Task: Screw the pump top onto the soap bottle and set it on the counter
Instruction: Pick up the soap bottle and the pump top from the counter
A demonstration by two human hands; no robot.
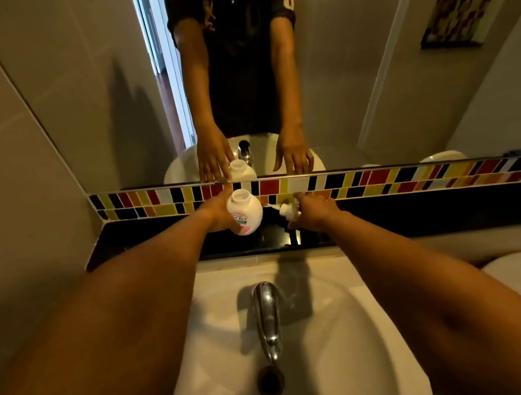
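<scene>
Left hand [218, 214] is wrapped around the soap bottle [243, 211], fingers closed on its left side. Bottle is white and round-bodied with a printed label, neck open at the top, no cap on it. Base looks to sit on or just above the black counter [418, 210]; can't tell which.

Right hand [315, 212] is just right of the bottle, fingers curled onto the pump top [287, 211]. Pump top is white, lying tilted, its thin tube pointing left toward the bottle. Can't tell whether the hand has it fully gripped or is only touching it. Pump top and bottle are apart, with a small gap between tube tip and bottle body.

Beyond both hands: a strip of coloured tiles [365, 179] along the wall, then the mirror [352, 71] above, showing both hands and the bottle reflected.

Below the hands, toward the person: a white sink [351, 334] with a chrome faucet [267, 314] between the forearms and a dark drain [270, 381] under its spout.
</scene>
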